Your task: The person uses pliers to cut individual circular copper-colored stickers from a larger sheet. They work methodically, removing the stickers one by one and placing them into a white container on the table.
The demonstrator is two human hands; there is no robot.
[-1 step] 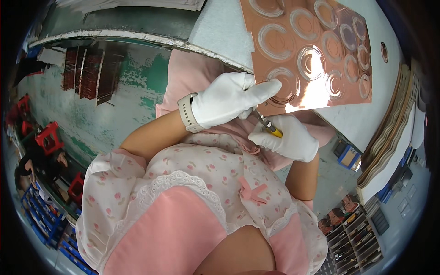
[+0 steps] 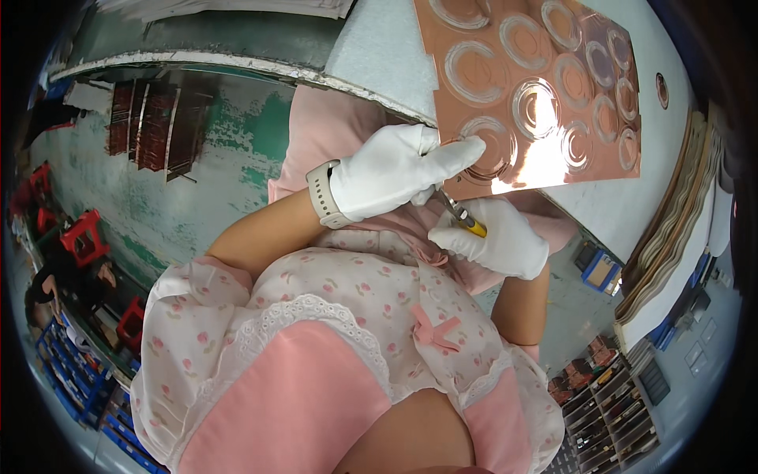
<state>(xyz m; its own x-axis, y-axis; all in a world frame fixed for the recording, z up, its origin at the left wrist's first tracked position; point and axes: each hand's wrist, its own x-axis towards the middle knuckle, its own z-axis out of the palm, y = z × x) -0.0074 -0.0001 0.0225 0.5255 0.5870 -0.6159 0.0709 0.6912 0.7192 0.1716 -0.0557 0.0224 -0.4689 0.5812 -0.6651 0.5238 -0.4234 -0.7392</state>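
My left hand (image 2: 391,170), in a white glove, pinches the near left corner of a shiny copper-coloured sheet (image 2: 545,59). Its thumb lies over the top face, and the fingers underneath are mostly hidden. Rows of round, ring-shaped embossed marks cover the sheet, which overhangs the near edge of a pale worktable (image 2: 379,59). Just below that corner, my right hand (image 2: 505,237), also gloved, is closed round a yellow-handled hand tool (image 2: 472,224). The tool's metal head points up at the sheet's corner beside my left fingers; its exact kind is unclear.
A dark rack (image 2: 150,126) stands on the worn green floor at left, with red stools (image 2: 83,237) beyond. People sit or stand at the far left. Stacked sheets (image 2: 667,229) line the right side. A blue box (image 2: 602,271) and a shelf rack (image 2: 608,419) are lower right.
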